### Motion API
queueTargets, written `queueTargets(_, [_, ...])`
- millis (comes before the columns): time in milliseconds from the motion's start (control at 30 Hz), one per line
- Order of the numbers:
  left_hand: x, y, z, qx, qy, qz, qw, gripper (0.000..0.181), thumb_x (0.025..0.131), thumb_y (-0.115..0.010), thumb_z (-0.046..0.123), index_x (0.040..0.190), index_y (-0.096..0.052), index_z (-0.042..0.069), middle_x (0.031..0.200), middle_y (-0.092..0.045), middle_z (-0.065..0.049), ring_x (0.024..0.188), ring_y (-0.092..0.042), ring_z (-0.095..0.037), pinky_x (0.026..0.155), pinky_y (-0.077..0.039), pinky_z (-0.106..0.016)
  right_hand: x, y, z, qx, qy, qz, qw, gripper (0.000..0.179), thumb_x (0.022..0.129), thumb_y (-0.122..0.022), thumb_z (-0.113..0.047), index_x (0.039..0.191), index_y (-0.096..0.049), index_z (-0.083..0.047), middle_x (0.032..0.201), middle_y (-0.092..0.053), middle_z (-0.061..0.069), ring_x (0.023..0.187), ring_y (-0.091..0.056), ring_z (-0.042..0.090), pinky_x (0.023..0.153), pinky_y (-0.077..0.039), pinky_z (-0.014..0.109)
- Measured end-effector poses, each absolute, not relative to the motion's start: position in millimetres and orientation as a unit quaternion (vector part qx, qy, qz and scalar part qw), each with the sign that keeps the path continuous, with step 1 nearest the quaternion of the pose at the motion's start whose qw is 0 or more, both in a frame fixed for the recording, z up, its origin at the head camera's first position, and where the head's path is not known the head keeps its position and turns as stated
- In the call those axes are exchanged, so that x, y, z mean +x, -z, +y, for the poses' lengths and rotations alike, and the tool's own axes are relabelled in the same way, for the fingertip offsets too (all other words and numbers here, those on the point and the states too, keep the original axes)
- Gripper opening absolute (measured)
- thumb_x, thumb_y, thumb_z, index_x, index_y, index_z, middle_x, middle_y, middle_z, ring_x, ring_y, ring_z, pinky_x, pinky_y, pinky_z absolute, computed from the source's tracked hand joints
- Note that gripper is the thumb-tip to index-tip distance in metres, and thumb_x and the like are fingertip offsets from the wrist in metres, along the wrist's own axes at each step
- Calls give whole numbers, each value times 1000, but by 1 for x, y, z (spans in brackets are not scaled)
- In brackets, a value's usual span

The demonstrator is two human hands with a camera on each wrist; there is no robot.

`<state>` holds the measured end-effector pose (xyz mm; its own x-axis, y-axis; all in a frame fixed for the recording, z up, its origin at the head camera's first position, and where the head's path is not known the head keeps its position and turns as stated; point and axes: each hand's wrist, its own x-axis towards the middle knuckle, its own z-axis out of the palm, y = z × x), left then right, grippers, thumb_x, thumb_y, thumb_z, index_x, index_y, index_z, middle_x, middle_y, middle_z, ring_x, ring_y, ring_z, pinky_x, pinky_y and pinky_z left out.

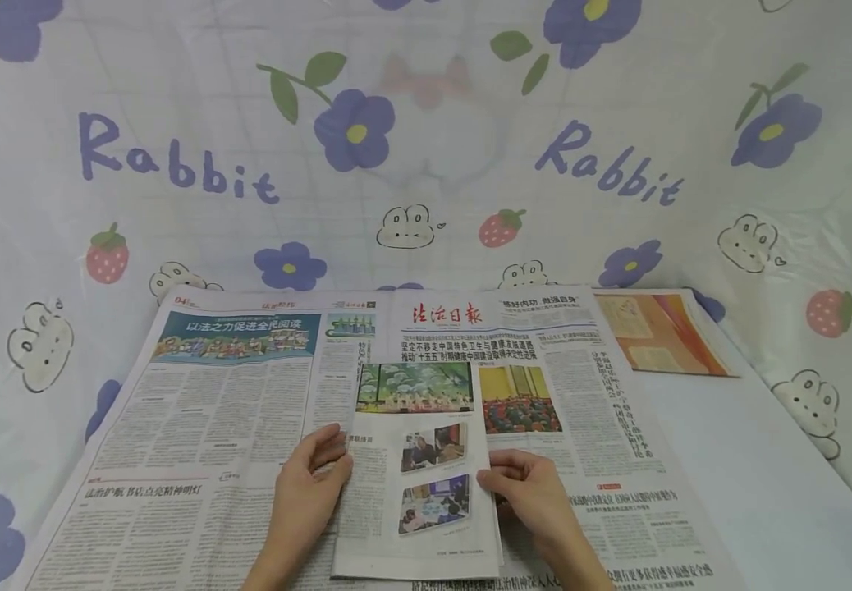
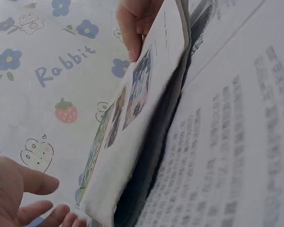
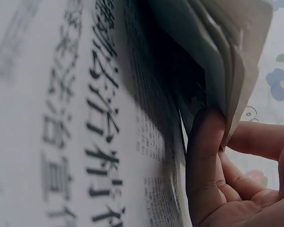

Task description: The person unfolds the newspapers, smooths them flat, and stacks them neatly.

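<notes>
A folded newspaper (image 1: 374,492) with colour photos lies over a larger spread newspaper (image 1: 249,410). At its right edge, my right hand (image 1: 533,492) pinches the layered pages between thumb and fingers. The right wrist view shows those loose page edges (image 3: 227,61) held by the right hand (image 3: 241,179), slightly lifted off the sheet beneath. My left hand (image 1: 311,492) is beside the folded left edge. In the left wrist view the left hand (image 2: 19,198) has its thumb and fingers apart, close to the folded newspaper (image 2: 146,118), and grips nothing visible.
An orange printed sheet (image 1: 677,336) sticks out from under the spread newspaper at the back right. White table surface (image 1: 781,476) shows on the right. Behind stands a pale cloth (image 1: 433,148) printed with flowers, rabbits and strawberries.
</notes>
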<state>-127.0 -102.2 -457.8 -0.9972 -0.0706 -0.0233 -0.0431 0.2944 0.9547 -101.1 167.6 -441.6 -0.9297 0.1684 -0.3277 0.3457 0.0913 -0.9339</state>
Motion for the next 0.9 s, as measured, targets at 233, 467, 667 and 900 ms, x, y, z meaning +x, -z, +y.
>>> queueTargets(233, [-120, 454, -97, -55, 632, -773, -7, 37, 92, -71, 8, 128, -63, 6, 121, -62, -9, 106, -62, -21, 86, -52, -30, -99, 441, 166, 143, 669, 722, 99, 31, 86, -73, -6, 113, -66, 8, 86, -70, 10, 73, -65, 22, 56, -54, 32])
queueTargets(467, [-112, 453, -89, -143, 651, -734, -129, 37, 94, -69, 18, 127, -62, 3, 119, -62, -15, 106, -62, -26, 81, -55, -29, -98, 442, 157, 87, 692, 705, 131, 36, 90, -69, -7, 121, -61, 10, 96, -71, 12, 77, -66, 20, 57, -56, 32])
queueTargets(667, [-108, 454, -80, -155, 652, -721, -175, 40, 94, -70, 21, 129, -61, 5, 126, -59, -12, 112, -58, -28, 83, -54, -29, -96, 440, 151, 49, 717, 676, 162, 40, 98, -61, -10, 131, -54, 11, 107, -69, 16, 84, -67, 22, 65, -58, 36])
queueTargets(900, [-104, 454, -71, -135, 661, -707, -213, 50, 92, -71, 34, 134, -58, 9, 131, -57, -9, 112, -58, -24, 85, -53, -29, -90, 439, 145, 23, 748, 636, 190, 51, 95, -67, -15, 137, -51, 10, 120, -64, 20, 96, -67, 26, 71, -58, 38])
